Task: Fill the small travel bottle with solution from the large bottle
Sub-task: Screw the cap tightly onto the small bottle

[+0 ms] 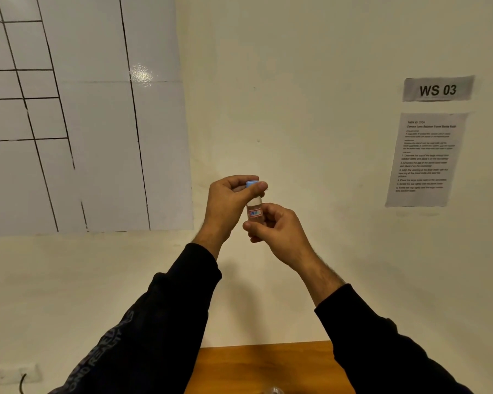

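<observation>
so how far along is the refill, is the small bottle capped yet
Looks near the end, though I can't confirm the fill. The small travel bottle is held up in the right hand, with clear contents apparently inside. The left hand has its grip on the blue cap, which sits on the bottle. The large bottle isn't clearly visible.

small travel bottle (254,212): clear, red-framed label | upright, midair | blue cap (251,184) on, seemingly

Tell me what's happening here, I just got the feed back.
A person holds the small travel bottle up in front of the wall. The right hand grips its clear body; the left hand pinches the blue cap, which sits on the bottle. Whether it is being tightened or loosened cannot be told. The wooden table lies below.
</observation>
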